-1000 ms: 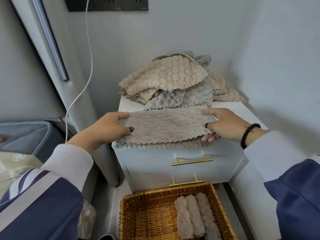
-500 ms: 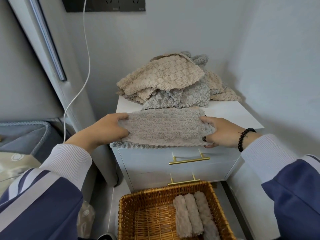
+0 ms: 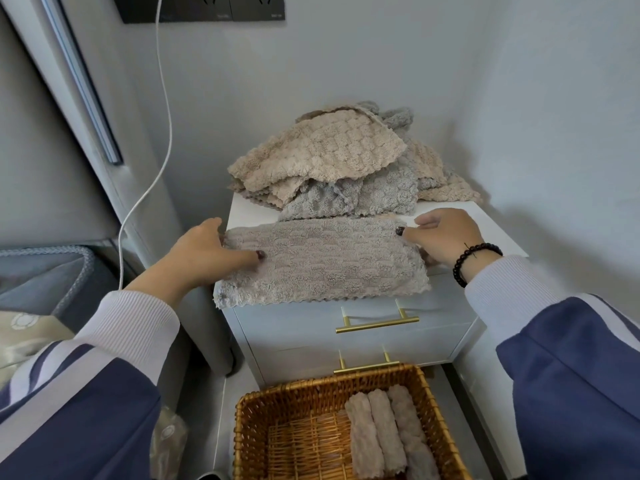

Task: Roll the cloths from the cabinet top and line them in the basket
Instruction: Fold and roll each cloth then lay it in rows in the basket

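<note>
Now gripping a folded grey-beige cloth (image 3: 322, 261) at both short ends: left hand (image 3: 204, 252) with thumb laid over the top surface and fingers hidden under the left edge; right hand (image 3: 445, 239) pinching the far right corner, fingertips partly lost behind the fabric. Lying flat across the front of the white cabinet top (image 3: 498, 233), near scalloped edge hanging just over the top drawer. Just behind, a loose pile of cloths (image 3: 332, 161), beige over grey, number impossible to count, rear ones buried. Below, two brass drawer handles (image 3: 377, 322), the lower one partly hidden by the wicker basket (image 3: 294, 393) on the floor. Inside the basket, three rolled cloths (image 3: 384, 434) side by side along the right wall, near ends cut off by the frame edge. On the right wrist, a dark bead bracelet (image 3: 467, 261). Up the wall, a white cable (image 3: 162, 133) rising to a dark socket panel (image 3: 221, 8), cropped at the top. At far left, a grey padded edge (image 3: 45, 271), hard to identify. At lower left, something clear and crinkled (image 3: 169, 434), half covered by the sleeve.
</note>
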